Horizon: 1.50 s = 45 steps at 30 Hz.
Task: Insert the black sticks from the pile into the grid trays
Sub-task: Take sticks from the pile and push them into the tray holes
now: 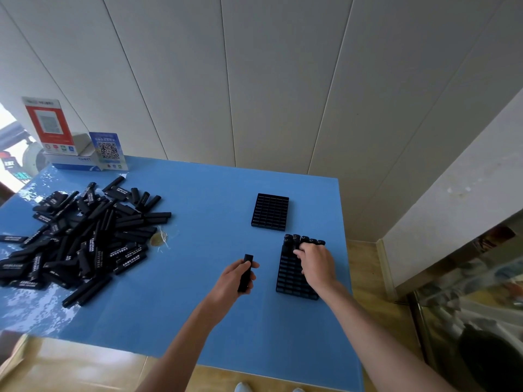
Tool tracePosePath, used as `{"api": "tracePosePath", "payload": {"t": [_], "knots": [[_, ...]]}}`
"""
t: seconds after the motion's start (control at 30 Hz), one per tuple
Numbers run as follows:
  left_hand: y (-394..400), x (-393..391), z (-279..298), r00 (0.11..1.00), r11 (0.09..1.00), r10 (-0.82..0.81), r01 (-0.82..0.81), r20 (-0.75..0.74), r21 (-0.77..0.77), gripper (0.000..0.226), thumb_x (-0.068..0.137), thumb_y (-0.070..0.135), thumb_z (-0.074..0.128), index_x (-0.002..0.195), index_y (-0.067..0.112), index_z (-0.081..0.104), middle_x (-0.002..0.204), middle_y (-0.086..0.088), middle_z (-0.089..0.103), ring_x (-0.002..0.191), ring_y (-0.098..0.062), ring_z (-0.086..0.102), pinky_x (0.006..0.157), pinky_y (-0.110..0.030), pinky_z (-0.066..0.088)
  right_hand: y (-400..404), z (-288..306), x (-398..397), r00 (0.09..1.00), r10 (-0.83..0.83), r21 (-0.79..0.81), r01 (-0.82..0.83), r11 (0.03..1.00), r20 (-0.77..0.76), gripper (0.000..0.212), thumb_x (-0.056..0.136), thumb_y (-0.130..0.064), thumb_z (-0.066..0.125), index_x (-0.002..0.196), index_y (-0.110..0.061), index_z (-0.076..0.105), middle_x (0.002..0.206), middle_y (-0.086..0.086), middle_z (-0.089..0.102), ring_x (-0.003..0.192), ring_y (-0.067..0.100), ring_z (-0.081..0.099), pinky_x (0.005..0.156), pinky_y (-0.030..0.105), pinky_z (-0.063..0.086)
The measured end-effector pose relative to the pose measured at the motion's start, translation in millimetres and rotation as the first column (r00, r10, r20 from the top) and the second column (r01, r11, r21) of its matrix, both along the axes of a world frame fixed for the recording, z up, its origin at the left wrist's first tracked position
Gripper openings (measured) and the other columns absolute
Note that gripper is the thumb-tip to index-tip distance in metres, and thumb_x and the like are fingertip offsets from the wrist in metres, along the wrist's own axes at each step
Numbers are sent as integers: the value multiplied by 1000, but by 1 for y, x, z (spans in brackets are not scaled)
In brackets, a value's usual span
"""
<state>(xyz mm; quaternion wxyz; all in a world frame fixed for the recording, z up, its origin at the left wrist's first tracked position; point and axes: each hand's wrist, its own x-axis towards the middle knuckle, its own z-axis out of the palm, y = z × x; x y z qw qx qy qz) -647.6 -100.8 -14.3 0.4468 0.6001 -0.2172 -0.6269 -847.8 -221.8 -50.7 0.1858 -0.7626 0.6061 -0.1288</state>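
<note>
A big pile of black sticks (82, 239) with white lettering lies on the left of the blue table (198, 210). Two black grid trays stand on the right. The far tray (270, 212) has no sticks in it. The near tray (291, 278) has several sticks (304, 239) standing upright in its far rows. My left hand (235, 281) grips one black stick (245, 272) just left of the near tray. My right hand (317, 264) is over the near tray, fingertips curled down onto a stick in the far rows.
Two QR-code signs, a red one (49, 127) and a blue one (107, 149), stand on a box at the table's far left corner. A yellowish spot (158, 239) lies beside the pile. A glass cabinet (467, 306) stands close on the right.
</note>
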Motion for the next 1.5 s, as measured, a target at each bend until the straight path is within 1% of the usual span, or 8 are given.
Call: {"api": "tracePosePath", "payload": {"t": [0.27, 0.47, 0.67, 0.83, 1.03, 1.27, 1.37, 1.5], "knots": [[1, 0, 1, 1000, 1000, -3, 3, 0, -2, 29, 108, 20, 44, 109, 5, 68, 80, -6, 58, 65, -16, 54, 65, -30, 46, 3, -1, -5, 981, -76, 94, 60, 994, 179, 27, 97, -16, 63, 72, -10, 68, 79, -5, 73, 41, 6, 61, 40, 14, 43], [0, -2, 4, 1000, 1000, 3, -3, -10, -2, 28, 108, 20, 44, 108, 4, 68, 79, -6, 58, 64, -16, 53, 64, -29, 45, 6, -2, -3, 972, -77, 66, 64, 996, 222, 28, 97, -12, 62, 71, -4, 66, 68, -8, 68, 41, 4, 59, 43, 16, 45], [2, 1, 0, 1000, 1000, 0, 0, 3, 0, 29, 108, 21, 45, 109, 5, 69, 79, -6, 58, 64, -16, 54, 63, -29, 46, 5, -11, 0, 973, -121, 10, 122, 993, 196, 35, 96, -18, 65, 63, -9, 57, 51, -2, 59, 46, 14, 62, 51, 39, 55], [4, 2, -1, 1000, 1000, -2, 2, 9, 3, 29, 108, 21, 44, 109, 4, 68, 79, -6, 58, 63, -16, 54, 62, -28, 45, 1, -11, 0, 986, -91, -8, 93, 996, 139, 42, 96, -25, 67, 59, -11, 50, 52, 1, 57, 49, 18, 62, 49, 38, 53], [3, 0, 1, 1000, 1000, -5, 5, -1, -3, 29, 108, 20, 44, 111, 3, 68, 79, -6, 58, 64, -16, 54, 62, -28, 46, 2, 4, -2, 979, -101, -61, 113, 992, 179, 21, 89, -29, 75, 85, -11, 63, 70, -1, 67, 63, 16, 63, 57, 32, 53], [0, -4, 2, 1000, 1000, -12, 12, 0, 7, 29, 108, 20, 44, 111, 3, 67, 79, -6, 58, 64, -16, 53, 63, -29, 45, -2, 17, -3, 978, 90, -187, -55, 981, 188, 32, 90, -20, 74, 120, -16, 66, 85, -6, 58, 67, 12, 54, 66, 31, 53], [1, -5, 2, 1000, 1000, -11, 11, -2, 6, 29, 108, 20, 44, 111, 3, 67, 79, -7, 58, 63, -16, 52, 62, -28, 44, -3, 15, -2, 979, 130, -219, -94, 971, 158, 31, 91, -20, 73, 121, -17, 69, 88, -5, 50, 63, 14, 52, 60, 27, 47], [1, -4, 2, 1000, 1000, -2, 2, -4, 8, 29, 108, 19, 44, 111, 2, 67, 79, -7, 58, 63, -16, 53, 62, -28, 44, -5, 15, -5, 969, 116, -239, -62, 969, 219, 24, 91, -15, 73, 115, -12, 74, 89, 0, 66, 65, 15, 63, 65, 30, 56]]}}
